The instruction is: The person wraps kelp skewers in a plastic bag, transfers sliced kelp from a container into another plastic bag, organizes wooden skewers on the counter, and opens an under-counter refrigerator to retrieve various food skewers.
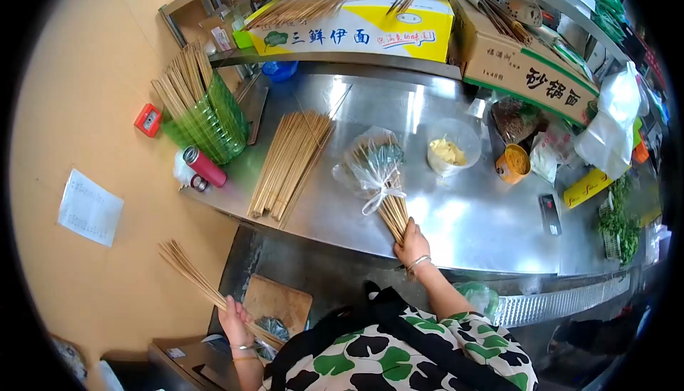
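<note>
My left hand (pixel 235 321), low and left of the steel table, is closed around a thin bundle of bamboo skewers (pixel 191 273). They fan out toward the wall. At the table's front edge, my right hand (pixel 412 245) grips the lower ends of another bundle of skewers (pixel 392 214). A clear plastic bag (pixel 370 167), knotted with a white tie, covers the upper part of that bundle, which lies on the table. What is inside the bag's dark top cannot be made out. Left of it, a wide pile of loose skewers (pixel 292 163) rests on the steel.
A green plastic holder (pixel 217 124) packed with skewers and a pink bottle (pixel 205 167) stand left. Right are a clear tub (pixel 454 149), an orange container (pixel 513 164) and a phone (pixel 549 214). Boxes (pixel 349 33) line the back shelf. A wooden board (pixel 278 302) is below.
</note>
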Available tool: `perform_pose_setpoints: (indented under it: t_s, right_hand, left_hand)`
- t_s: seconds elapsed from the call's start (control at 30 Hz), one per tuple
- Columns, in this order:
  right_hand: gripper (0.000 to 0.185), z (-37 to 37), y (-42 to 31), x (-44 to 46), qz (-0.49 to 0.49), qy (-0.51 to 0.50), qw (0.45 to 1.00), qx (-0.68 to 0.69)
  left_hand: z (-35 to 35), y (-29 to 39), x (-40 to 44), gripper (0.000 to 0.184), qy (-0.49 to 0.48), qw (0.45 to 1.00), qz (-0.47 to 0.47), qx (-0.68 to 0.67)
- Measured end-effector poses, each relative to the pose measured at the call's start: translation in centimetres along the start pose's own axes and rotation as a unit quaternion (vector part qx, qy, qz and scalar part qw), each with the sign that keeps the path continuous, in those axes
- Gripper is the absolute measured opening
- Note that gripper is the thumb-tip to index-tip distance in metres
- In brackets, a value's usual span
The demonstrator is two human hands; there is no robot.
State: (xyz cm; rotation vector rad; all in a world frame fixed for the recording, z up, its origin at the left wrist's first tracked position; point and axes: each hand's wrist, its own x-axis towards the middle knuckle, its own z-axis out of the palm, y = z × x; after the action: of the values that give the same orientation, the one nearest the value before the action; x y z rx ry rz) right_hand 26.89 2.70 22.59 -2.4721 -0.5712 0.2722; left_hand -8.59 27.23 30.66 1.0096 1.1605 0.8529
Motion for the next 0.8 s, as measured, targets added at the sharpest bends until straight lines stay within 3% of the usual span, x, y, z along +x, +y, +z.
perform_pose_setpoints:
  t_s: [0.1,0.17,0.33,0.47,0.57,0.6,0.63,0.7,0.77,0.8]
  right_hand:
    - [0.065,-0.3,0.8,0.9,-0.059,0.026,0.987,0.147]
    - [0.062,-0.6,1.0,1.7,-0.044,0.004,0.977,0.207]
    - [0.063,-0.9,-0.3,6.6,-0.068,0.081,0.966,0.236]
    - [0.065,-0.8,-0.2,10.8,-0.061,0.09,0.973,0.202]
    - [0.059,-3.6,-2.6,11.6,-0.103,0.243,0.963,-0.064]
    - [0.054,-4.5,-4.1,11.8,-0.143,0.258,0.953,-0.063]
    - [0.054,-4.3,-5.4,12.8,-0.143,0.254,0.954,-0.072]
    - [0.043,-2.9,-9.2,15.2,-0.197,0.1,0.968,0.114]
    - [0.035,0.2,-13.5,19.8,-0.152,0.012,0.975,0.164]
    - [0.037,2.3,-15.3,22.6,-0.152,0.023,0.98,0.125]
  left_hand:
    - [3.8,2.4,0.6,0.018,-0.006,0.998,0.022,-0.064]
    - [5.8,3.7,1.4,0.017,-0.013,0.998,0.042,-0.041]
    - [10.3,5.4,5.0,0.018,-0.018,0.998,0.06,-0.022]
    - [14.0,6.3,8.2,0.021,-0.089,0.995,0.041,-0.002]
    - [16.1,6.8,11.1,0.02,-0.144,0.989,0.006,0.02]
    - [17.0,6.4,12.6,0.019,-0.171,0.985,-0.005,0.034]
    - [17.9,6.3,13.8,0.018,-0.198,0.979,-0.016,0.049]
    - [20.1,6.6,15.8,0.017,-0.239,0.97,-0.027,0.046]
    - [22.1,7.3,17.3,0.015,-0.28,0.959,-0.031,0.04]
    - [22.8,7.8,17.8,0.015,-0.288,0.956,-0.034,0.045]
